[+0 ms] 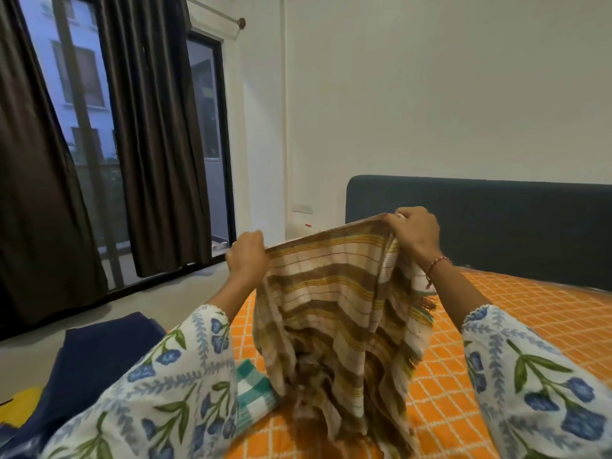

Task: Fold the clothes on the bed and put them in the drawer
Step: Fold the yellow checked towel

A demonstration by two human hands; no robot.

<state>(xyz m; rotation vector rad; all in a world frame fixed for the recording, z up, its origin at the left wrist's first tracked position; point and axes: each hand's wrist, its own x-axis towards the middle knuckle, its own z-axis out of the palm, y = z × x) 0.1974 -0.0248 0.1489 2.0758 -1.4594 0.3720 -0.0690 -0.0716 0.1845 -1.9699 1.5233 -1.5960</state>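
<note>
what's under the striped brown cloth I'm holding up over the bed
The striped brown cloth, gripped by the left hand and right hand, hangs over the orange bedspread. A teal checked cloth pokes out beside it. Anything directly beneath is hidden.

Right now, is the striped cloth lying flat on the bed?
No, both the left hand and right hand hold the striped cloth up by its top edge.

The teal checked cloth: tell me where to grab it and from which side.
Pinch the teal checked cloth at its exposed corner, coming from above. It lies flat on the orange bedspread, partly covered by a floral sleeve and the striped towel.
</note>
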